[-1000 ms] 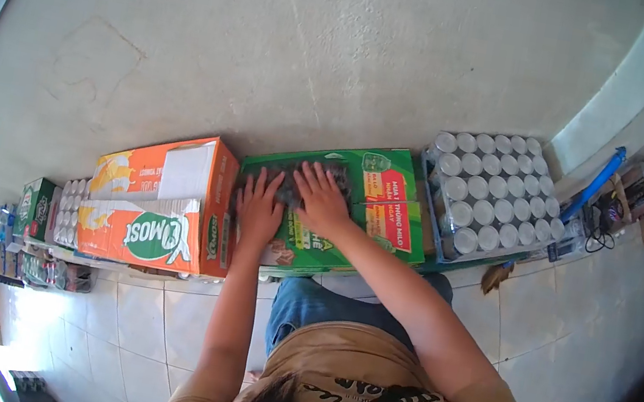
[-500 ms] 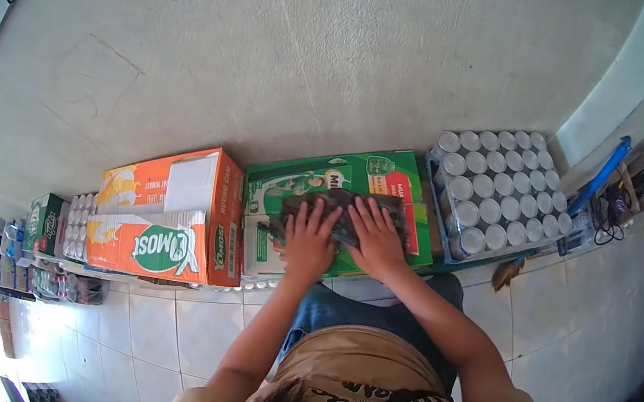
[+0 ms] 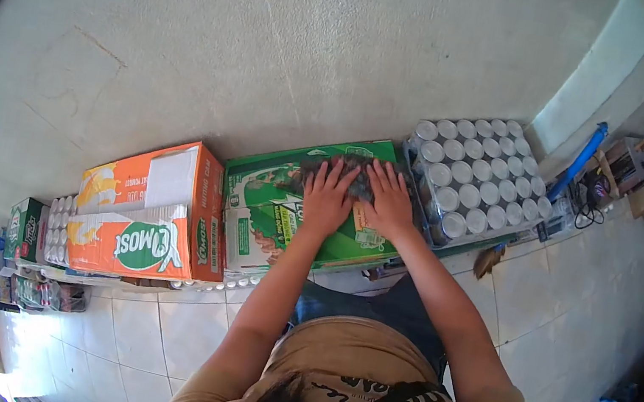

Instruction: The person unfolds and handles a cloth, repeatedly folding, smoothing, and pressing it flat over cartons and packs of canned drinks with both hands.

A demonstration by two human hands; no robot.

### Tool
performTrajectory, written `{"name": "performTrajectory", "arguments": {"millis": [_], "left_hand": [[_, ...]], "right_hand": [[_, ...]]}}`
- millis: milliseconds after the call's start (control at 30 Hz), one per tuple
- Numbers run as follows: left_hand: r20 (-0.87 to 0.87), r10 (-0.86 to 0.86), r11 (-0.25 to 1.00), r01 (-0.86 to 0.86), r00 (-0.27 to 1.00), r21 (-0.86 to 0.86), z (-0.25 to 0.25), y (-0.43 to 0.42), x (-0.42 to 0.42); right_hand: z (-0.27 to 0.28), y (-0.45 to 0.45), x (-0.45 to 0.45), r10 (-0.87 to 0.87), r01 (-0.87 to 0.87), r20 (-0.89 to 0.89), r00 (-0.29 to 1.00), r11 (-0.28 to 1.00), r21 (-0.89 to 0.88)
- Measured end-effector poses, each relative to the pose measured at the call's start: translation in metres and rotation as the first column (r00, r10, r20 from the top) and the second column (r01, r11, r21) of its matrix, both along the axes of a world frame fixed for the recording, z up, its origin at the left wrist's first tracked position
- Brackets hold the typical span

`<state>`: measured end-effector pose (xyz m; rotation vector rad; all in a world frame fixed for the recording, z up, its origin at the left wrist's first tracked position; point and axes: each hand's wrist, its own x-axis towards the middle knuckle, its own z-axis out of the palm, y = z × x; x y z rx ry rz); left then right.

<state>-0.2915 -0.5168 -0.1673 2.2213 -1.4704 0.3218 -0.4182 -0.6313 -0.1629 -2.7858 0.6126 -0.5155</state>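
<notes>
A dark crumpled cloth (image 3: 355, 183) lies on top of a green carton (image 3: 254, 193) with printed pictures. My left hand (image 3: 328, 198) rests flat on the cloth's left part, its fingers spread. Just to the right, my right hand (image 3: 387, 200) presses on the cloth's right part with the fingers apart. Part of the cloth is hidden under both palms.
An orange and white carton (image 3: 151, 244) stands left of the green one. Right of it is a tray of silver-topped cans (image 3: 481, 177). Farther right are a blue rolled object (image 3: 578, 163) and black cables (image 3: 591, 216). Pale tiles (image 3: 187, 332) cover the floor.
Both hands and the cloth first moved right and toward the front edge across the green carton, then back toward the wall. The carton's left part is now more exposed.
</notes>
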Motion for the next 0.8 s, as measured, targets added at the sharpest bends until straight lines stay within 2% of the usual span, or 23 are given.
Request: {"name": "performTrajectory", "arguments": {"millis": [133, 333, 400, 467, 567, 800], "left_hand": [[-0.009, 0.02, 1.0, -0.02, 1.0, 0.003, 0.0, -0.01, 0.015], [0.02, -0.027, 0.999, 0.027, 0.999, 0.025, 0.007, 0.035, -0.011], [-0.006, -0.058, 0.998, 0.058, 0.998, 0.01, 0.014, 0.061, -0.021], [-0.02, -0.072, 0.994, 0.073, 0.997, 0.082, 0.022, 0.084, -0.032], [-0.024, -0.045, 0.994, 0.047, 0.999, 0.101, 0.024, 0.109, -0.049], [-0.006, -0.013, 0.996, 0.013, 1.0, 0.087, 0.019, 0.097, -0.04]], "right_hand": [[-0.005, -0.007, 0.016, -0.042, 0.049, 0.079, 0.996, 0.995, -0.082], [0.003, 0.03, -0.007, -0.077, 0.076, -0.003, 0.997, 0.996, -0.046], [0.009, 0.053, -0.026, -0.032, 0.032, 0.007, 0.999, 0.999, -0.038], [0.007, 0.075, -0.042, 0.006, -0.006, 0.003, 1.0, 1.0, -0.014], [0.014, 0.091, -0.053, 0.046, -0.046, -0.036, 0.998, 0.999, 0.001], [0.013, 0.085, -0.043, 0.046, -0.046, -0.034, 0.998, 0.999, -0.014]]}}
